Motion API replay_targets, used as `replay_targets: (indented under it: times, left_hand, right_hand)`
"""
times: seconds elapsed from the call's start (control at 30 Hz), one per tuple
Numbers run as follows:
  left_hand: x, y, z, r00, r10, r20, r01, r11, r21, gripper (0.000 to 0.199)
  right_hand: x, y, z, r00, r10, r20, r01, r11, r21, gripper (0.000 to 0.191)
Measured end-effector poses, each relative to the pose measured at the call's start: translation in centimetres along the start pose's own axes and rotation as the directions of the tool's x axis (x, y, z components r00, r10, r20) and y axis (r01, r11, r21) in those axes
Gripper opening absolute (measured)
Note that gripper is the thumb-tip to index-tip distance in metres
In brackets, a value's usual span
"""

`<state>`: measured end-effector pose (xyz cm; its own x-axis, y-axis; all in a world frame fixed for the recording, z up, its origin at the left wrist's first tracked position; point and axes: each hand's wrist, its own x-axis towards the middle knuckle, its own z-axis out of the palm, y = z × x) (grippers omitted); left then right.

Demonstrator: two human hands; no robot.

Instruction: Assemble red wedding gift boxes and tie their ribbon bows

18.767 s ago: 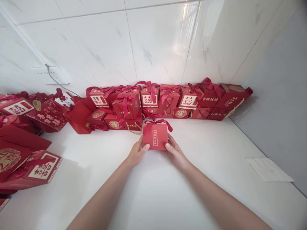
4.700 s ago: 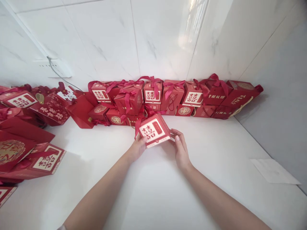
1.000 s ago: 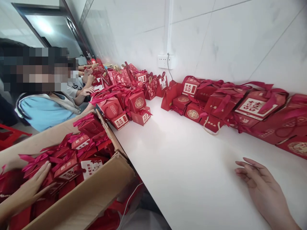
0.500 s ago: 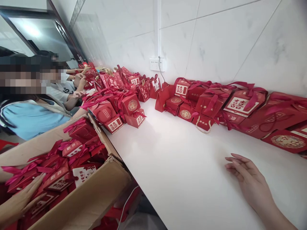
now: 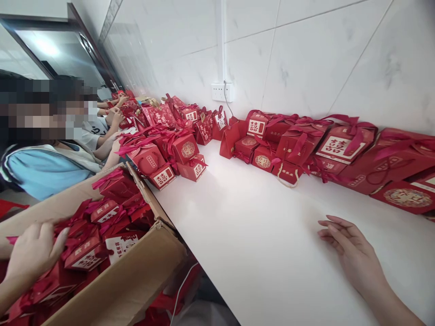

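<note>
My left hand (image 5: 36,251) reaches into an open cardboard carton (image 5: 129,271) at the lower left. Its fingers are curled down over a red gift box, mostly hidden beneath the hand, with a bit of pink ribbon (image 5: 12,240) showing beside it. Beside my thumb lies another red gift box (image 5: 84,256) with a white label and gold-white lettering, among several more in the carton. My right hand (image 5: 351,251) hovers over or rests on the white table (image 5: 244,235), fingers loosely bent and slightly apart, holding nothing.
A row of ribboned red gift boxes (image 5: 302,145) lines the wall on the right. More red boxes (image 5: 163,154) are heaped at the table's far left. A wall socket (image 5: 222,92) with a cable is behind. Co-workers (image 5: 50,167) sit at the left beyond the carton.
My left hand has gone from lying flat, fingers stretched over the boxes, to curling over a box farther back in the carton. My right hand has barely moved.
</note>
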<state>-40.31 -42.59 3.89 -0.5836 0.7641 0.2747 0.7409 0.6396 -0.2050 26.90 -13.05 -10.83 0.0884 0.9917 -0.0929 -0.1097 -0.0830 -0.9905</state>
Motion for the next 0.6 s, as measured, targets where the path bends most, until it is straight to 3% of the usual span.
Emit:
replay_targets:
  times: [0.07, 0.13, 0.2, 0.37, 0.47, 0.53, 0.6]
  left_hand:
    - [2.4, 3.1, -2.0, 0.975, 0.056, -0.216, -0.055, 0.998, 0.013, 0.053]
    - [5.0, 6.9, -4.5, 0.925, 0.114, -0.361, -0.134, 0.990, -0.031, 0.050]
    - [7.5, 11.1, -7.3, 0.896, 0.197, -0.397, -0.229, 0.973, -0.035, 0.047]
    - [11.9, 21.6, -13.1, 0.812, 0.470, -0.345, -0.507, 0.862, -0.020, 0.053]
    - [14.1, 26.7, -14.3, 0.841, 0.471, -0.267, -0.496, 0.868, -0.030, 0.071]
    - [15.9, 29.2, -14.1, 0.884, 0.398, -0.244, -0.424, 0.903, -0.065, 0.086]
    - [17.8, 30.7, -13.3, 0.946, 0.286, -0.155, -0.306, 0.943, -0.131, 0.098]
  right_hand:
    - [0.0, 0.0, 0.0, 1.000, -0.008, 0.000, 0.008, 1.000, -0.011, 0.040]
    - [0.1, 0.1, 0.1, 1.000, -0.016, 0.010, 0.017, 1.000, -0.017, 0.042]
    - [0.2, 0.1, 0.2, 0.999, -0.025, 0.022, 0.026, 0.999, -0.027, 0.043]
    - [0.2, -0.6, 0.9, 0.996, -0.049, 0.070, 0.056, 0.994, -0.097, 0.044]
    - [0.1, -1.0, 1.3, 0.995, -0.061, 0.085, 0.069, 0.993, -0.098, 0.044]
    - [0.1, -1.2, 1.3, 0.994, -0.072, 0.085, 0.079, 0.993, -0.085, 0.043]
    - [0.2, -1.2, 1.3, 0.993, -0.083, 0.086, 0.089, 0.994, -0.065, 0.042]
